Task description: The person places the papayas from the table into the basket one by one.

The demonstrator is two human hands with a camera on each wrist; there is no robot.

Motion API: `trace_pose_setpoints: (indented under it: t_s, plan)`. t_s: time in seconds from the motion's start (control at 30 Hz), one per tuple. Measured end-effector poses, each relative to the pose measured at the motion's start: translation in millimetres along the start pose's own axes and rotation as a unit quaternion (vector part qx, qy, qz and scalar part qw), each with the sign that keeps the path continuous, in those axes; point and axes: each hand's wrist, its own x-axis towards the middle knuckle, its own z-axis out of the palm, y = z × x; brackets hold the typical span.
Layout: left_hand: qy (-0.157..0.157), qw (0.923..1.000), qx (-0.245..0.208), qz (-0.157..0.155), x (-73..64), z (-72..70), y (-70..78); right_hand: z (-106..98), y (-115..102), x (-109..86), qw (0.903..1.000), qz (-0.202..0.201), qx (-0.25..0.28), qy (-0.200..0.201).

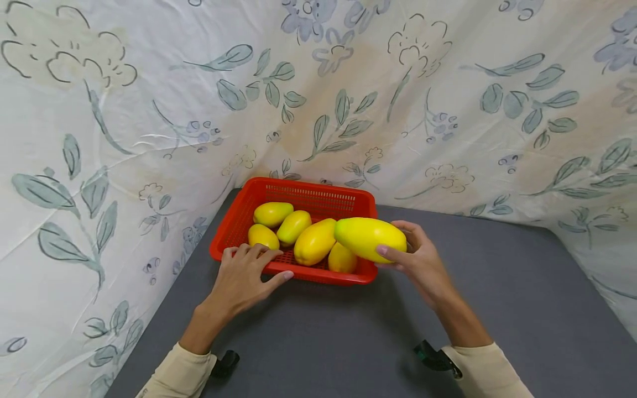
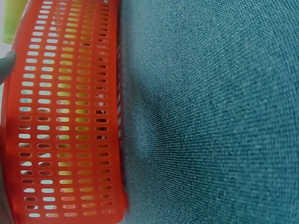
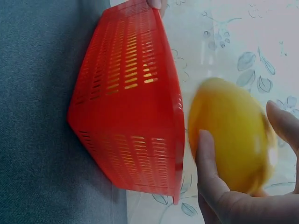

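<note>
A red plastic basket [image 1: 323, 275] with slotted walls holds several yellow papayas [image 1: 314, 243]. My right hand [image 1: 415, 251] holds a larger papaya [image 1: 365, 235], yellow with a greener narrow end, raised over the basket's front right corner. In the right wrist view, thumb and fingers lie on either side of this papaya [image 3: 229, 135], which appears beside the rim. My left hand [image 1: 246, 273] grips the basket's front left rim, its fingers reaching over the edge and its thumb lying along the front. The left wrist view shows the slotted front wall [image 2: 70, 121] close up.
The basket stands on a dark grey tabletop [image 1: 318, 337], near its back left. Flower-patterned cloth [image 1: 308, 110] hangs behind the table and along its left and right sides. A dark strap-on device [image 1: 435, 356] sits at each wrist.
</note>
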Motion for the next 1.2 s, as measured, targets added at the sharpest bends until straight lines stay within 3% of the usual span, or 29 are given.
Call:
trace_pose_setpoints:
  t_s: [0.27, 0.73, 0.97, 1.03, 1.1, 1.2]
  plan:
    - [-0.004, 1.0000, -0.001, -0.004, -0.3, -0.7, 0.5, 1, 2, -2.5, 0.9997, -0.013, 0.020, -0.001]
    - [-0.006, 1.0000, -0.007, -0.003, 0.1, 1.1, 0.0, -14, 9, -10.9, 0.9988, -0.003, -0.035, 0.032]
    - [-0.015, 0.9998, -0.012, -0.010, 1.2, -0.7, -2.0, -33, 14, -22.9, 0.9960, -0.023, -0.078, 0.035]
    - [-0.021, 0.9996, -0.013, -0.014, 1.5, -1.8, -2.7, -41, 15, -28.1, 0.9919, -0.031, -0.119, 0.031]
    - [-0.025, 0.9994, -0.014, -0.019, 1.9, -3.0, -3.5, -51, 17, -33.1, 0.9819, -0.034, -0.184, 0.029]
    - [-0.026, 0.9994, -0.008, -0.023, 4.6, -6.8, -5.5, -70, 23, -40.2, 0.9516, -0.039, -0.304, 0.027]
